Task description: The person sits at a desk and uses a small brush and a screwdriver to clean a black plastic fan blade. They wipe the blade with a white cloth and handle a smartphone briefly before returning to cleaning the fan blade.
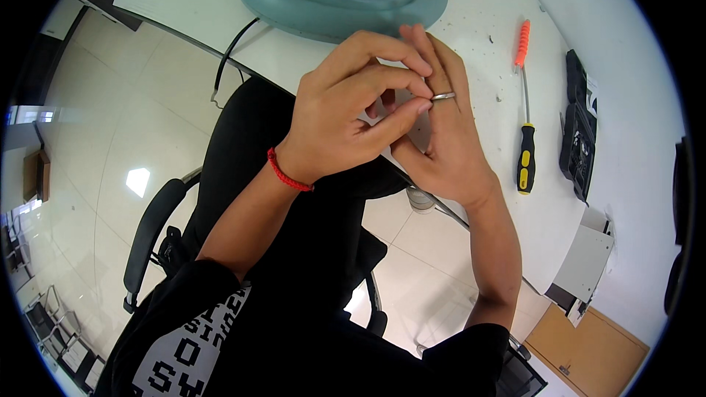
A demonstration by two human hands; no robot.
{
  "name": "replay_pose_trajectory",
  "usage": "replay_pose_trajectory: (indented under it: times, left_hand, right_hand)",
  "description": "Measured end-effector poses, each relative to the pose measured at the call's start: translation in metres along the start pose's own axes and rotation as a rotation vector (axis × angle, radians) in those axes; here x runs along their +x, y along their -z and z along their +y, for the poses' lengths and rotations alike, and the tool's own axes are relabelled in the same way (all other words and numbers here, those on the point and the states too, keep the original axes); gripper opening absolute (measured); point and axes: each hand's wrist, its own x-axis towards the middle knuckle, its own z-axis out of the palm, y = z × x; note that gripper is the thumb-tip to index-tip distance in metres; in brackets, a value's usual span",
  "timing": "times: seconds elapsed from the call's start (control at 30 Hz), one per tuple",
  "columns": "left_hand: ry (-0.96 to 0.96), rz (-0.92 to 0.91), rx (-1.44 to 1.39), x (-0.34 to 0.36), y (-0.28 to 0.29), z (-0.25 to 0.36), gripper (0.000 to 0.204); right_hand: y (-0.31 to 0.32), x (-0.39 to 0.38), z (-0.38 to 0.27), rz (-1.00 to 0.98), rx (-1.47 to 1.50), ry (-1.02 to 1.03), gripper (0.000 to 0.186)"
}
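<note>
A silver ring sits around a finger of my right hand. The thumb and fingertip of my left hand pinch at the ring's edge. My right hand is held up with its fingers stretched out and nothing in its palm that I can see. A red braided bracelet circles my left wrist. Both hands are above the near edge of the white table, just in front of a grey-green appliance base with labels on it.
A screwdriver with a black and yellow handle lies on the right of the table, an orange-red spiral piece at its tip. Beyond it is a black tool case. A black cable hangs over the table's left edge. Small crumbs dot the tabletop.
</note>
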Motion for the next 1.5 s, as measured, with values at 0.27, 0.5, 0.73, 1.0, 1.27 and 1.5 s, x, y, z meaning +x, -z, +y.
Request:
replay_pose_trajectory:
  times: [0.27,0.5,0.73,1.0,1.27,1.5]
  left_hand:
    - [-0.137,0.050,0.056,0.001,-0.003,-0.007,0.019]
    - [-0.168,0.043,0.132,-0.001,-0.005,-0.007,0.021]
    - [-0.186,0.014,0.190,-0.002,-0.006,-0.008,0.020]
    - [-0.183,0.047,0.258,-0.002,-0.011,-0.006,0.028]
    - [-0.244,0.068,0.340,-0.001,-0.011,-0.008,0.027]
    - [-0.250,0.084,0.383,-0.003,-0.014,-0.008,0.026]
  right_hand:
    - [-0.001,-0.001,0.001,0.025,-0.068,0.038,0.090]
    - [-0.003,-0.001,-0.001,0.010,-0.104,0.041,0.093]
    - [-0.005,-0.003,0.002,0.015,-0.060,0.026,0.094]
    - [-0.006,-0.001,-0.002,0.042,-0.114,0.042,0.080]
    - [-0.006,0.000,-0.004,0.052,-0.198,0.079,0.075]
    - [-0.005,0.001,-0.008,0.073,-0.241,0.092,0.073]
